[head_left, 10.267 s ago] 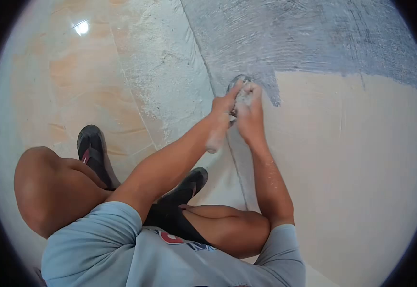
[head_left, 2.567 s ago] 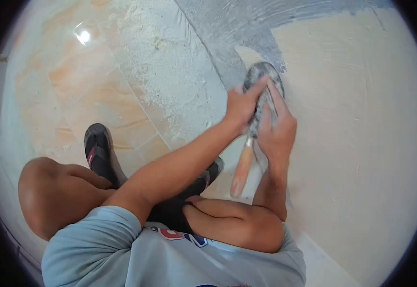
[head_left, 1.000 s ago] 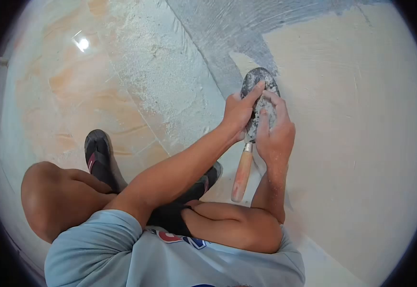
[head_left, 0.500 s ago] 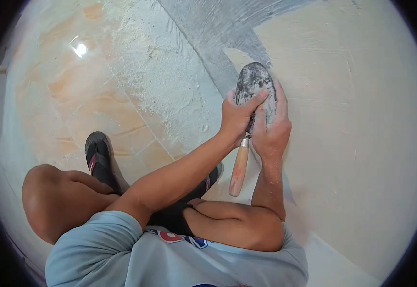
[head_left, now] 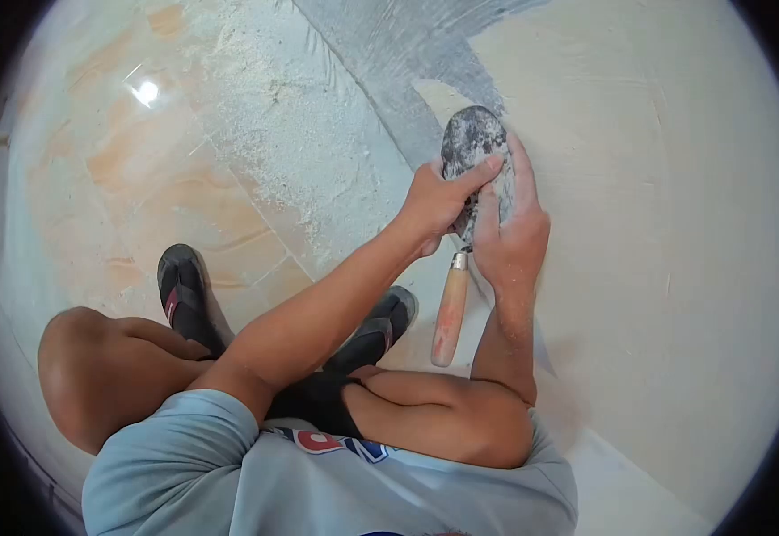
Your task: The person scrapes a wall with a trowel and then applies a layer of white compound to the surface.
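A trowel (head_left: pixel 472 134) with a rounded dark metal blade, patched with white powder or plaster, is held up in both hands in front of me. Its wooden handle (head_left: pixel 449 313), stained reddish, points back toward my body with nothing gripping it. My left hand (head_left: pixel 438 198) is closed on the left edge of the blade, its thumb laid across the face. Around the right edge wraps my right hand (head_left: pixel 513 239), thumb on the face and fingers along the side. White dust coats the fingers. The blade's underside is hidden.
At the right rises a cream-coated surface (head_left: pixel 622 214), with a grey streaked patch (head_left: pixel 398 54) at the top. White crumbs and dust (head_left: pixel 273 116) lie on a strip beside it. Orange-patterned floor tiles (head_left: pixel 157 188) and my shoes (head_left: pixel 184 286) are at the left.
Both hands have shifted slightly up with the trowel, and the left thumb sits a little further across the blade. The grip stays on the same tool.
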{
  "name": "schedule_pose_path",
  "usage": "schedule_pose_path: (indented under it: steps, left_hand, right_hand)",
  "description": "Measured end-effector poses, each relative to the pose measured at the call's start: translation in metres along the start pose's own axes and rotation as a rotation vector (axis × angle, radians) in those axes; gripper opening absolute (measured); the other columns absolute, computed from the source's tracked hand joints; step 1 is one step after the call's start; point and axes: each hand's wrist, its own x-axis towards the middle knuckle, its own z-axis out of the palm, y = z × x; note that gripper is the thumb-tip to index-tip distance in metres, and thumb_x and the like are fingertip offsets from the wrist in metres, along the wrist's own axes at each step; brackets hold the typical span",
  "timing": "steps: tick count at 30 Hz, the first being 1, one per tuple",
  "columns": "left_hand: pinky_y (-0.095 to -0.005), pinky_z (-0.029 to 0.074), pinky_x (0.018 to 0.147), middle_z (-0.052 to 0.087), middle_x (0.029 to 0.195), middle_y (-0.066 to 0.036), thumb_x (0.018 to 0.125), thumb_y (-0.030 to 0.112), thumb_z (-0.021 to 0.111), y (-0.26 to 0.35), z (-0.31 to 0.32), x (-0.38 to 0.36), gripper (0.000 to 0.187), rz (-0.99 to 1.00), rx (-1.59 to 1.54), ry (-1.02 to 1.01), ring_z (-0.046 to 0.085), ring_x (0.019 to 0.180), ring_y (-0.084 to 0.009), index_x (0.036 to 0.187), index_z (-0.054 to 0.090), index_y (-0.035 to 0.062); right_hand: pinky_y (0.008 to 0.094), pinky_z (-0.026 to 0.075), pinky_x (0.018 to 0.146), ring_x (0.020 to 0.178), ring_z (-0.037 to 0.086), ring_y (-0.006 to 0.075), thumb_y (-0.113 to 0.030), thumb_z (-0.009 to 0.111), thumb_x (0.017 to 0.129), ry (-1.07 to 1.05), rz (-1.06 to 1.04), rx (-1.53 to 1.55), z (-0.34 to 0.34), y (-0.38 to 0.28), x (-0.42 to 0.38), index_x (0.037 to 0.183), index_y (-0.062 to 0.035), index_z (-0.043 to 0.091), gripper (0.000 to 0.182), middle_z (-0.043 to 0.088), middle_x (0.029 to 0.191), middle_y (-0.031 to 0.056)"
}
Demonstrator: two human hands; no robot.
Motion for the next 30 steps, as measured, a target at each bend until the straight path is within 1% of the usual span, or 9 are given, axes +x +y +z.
schedule_pose_path:
  steps: [7, 11, 12, 13, 16, 20, 23, 27, 30]
  left_hand:
    - [-0.0302, 0.055, 0.07, 0.072, 0.093, -0.008, 0.089, 0.034, 0.083, -0.004, 0.009, -0.006, 0.045, 0.006, 0.009, 0.115, 0.067, 0.079, -0.0142, 0.111, 0.068, -0.0018]
    - [-0.0284, 0.05, 0.053, 0.069, 0.087, -0.004, 0.088, 0.039, 0.084, -0.001, -0.006, 0.009, 0.045, 0.026, -0.043, 0.074, 0.063, 0.066, -0.0112, 0.108, 0.068, 0.0007]
    - [-0.028, 0.05, 0.054, 0.069, 0.087, -0.004, 0.088, 0.039, 0.084, -0.005, -0.004, 0.008, 0.047, 0.027, -0.036, 0.066, 0.063, 0.067, -0.011, 0.109, 0.067, 0.0008]
    - [-0.0276, 0.05, 0.054, 0.069, 0.088, -0.004, 0.088, 0.04, 0.084, -0.007, -0.002, 0.005, 0.048, 0.023, -0.027, 0.058, 0.063, 0.068, -0.0109, 0.109, 0.067, 0.001]
    - [-0.0282, 0.052, 0.062, 0.066, 0.087, -0.004, 0.089, 0.042, 0.082, -0.003, 0.012, -0.011, 0.05, 0.013, 0.019, 0.099, 0.063, 0.073, -0.0119, 0.108, 0.063, 0.0007]
    - [-0.0309, 0.054, 0.065, 0.067, 0.09, -0.005, 0.093, 0.037, 0.079, 0.005, -0.009, 0.008, 0.044, -0.004, -0.002, 0.04, 0.064, 0.076, -0.0128, 0.111, 0.064, 0.0002]
    - [-0.03, 0.054, 0.062, 0.07, 0.088, -0.006, 0.089, 0.036, 0.083, 0.002, -0.01, 0.01, 0.042, -0.006, -0.078, 0.02, 0.066, 0.075, -0.0135, 0.104, 0.069, 0.0003]
    - [-0.0307, 0.055, 0.073, 0.071, 0.099, -0.009, 0.088, 0.036, 0.083, -0.001, 0.0, -0.001, 0.048, -0.001, 0.017, 0.119, 0.067, 0.085, -0.0147, 0.113, 0.068, -0.0015]
    - [-0.0304, 0.054, 0.067, 0.067, 0.092, -0.004, 0.096, 0.039, 0.075, 0.007, -0.013, 0.017, 0.044, 0.071, -0.053, -0.028, 0.064, 0.078, -0.0119, 0.112, 0.063, -0.0001]
  right_hand:
    - [0.0472, 0.053, 0.095, 0.114, 0.066, 0.0446, -0.015, 0.056, 0.094, 0.016, -0.017, 0.01, -0.005, 0.003, 0.0, 0.15, -0.0099, 0.05, 0.057, 0.064, 0.133, 0.024]
    - [0.0479, 0.053, 0.094, 0.113, 0.066, 0.0439, -0.015, 0.056, 0.094, -0.006, 0.008, -0.037, 0.007, -0.001, 0.007, 0.152, -0.0105, 0.048, 0.059, 0.065, 0.132, 0.0247]
    - [0.042, 0.054, 0.092, 0.112, 0.068, 0.0437, -0.011, 0.057, 0.095, -0.002, 0.008, -0.048, 0.004, 0.0, 0.005, 0.15, -0.0082, 0.05, 0.056, 0.07, 0.122, 0.0247]
    - [0.042, 0.054, 0.092, 0.112, 0.068, 0.0437, -0.011, 0.057, 0.095, -0.005, 0.013, -0.043, 0.0, 0.001, 0.001, 0.15, -0.0082, 0.05, 0.056, 0.07, 0.122, 0.0247]
    - [0.05, 0.055, 0.086, 0.107, 0.067, 0.046, -0.02, 0.056, 0.095, 0.016, 0.016, 0.024, -0.006, 0.003, -0.005, 0.152, -0.0128, 0.048, 0.058, 0.067, 0.129, 0.0227]
    - [0.0495, 0.055, 0.087, 0.105, 0.068, 0.0453, -0.018, 0.056, 0.096, -0.033, 0.038, -0.124, 0.007, -0.007, 0.011, 0.152, -0.011, 0.047, 0.058, 0.068, 0.128, 0.0212]
    - [0.0495, 0.055, 0.087, 0.106, 0.068, 0.0453, -0.017, 0.057, 0.094, 0.006, -0.043, -0.136, 0.009, 0.0, 0.007, 0.153, -0.0112, 0.046, 0.06, 0.068, 0.129, 0.0214]
    - [0.0498, 0.055, 0.088, 0.108, 0.067, 0.0449, -0.016, 0.057, 0.093, -0.002, -0.012, -0.048, 0.003, 0.0, 0.001, 0.153, -0.0101, 0.045, 0.062, 0.067, 0.131, 0.0216]
    - [0.0509, 0.054, 0.089, 0.108, 0.067, 0.0458, -0.018, 0.057, 0.094, -0.03, -0.036, -0.124, 0.014, -0.003, 0.017, 0.153, -0.0099, 0.045, 0.061, 0.065, 0.133, 0.0223]
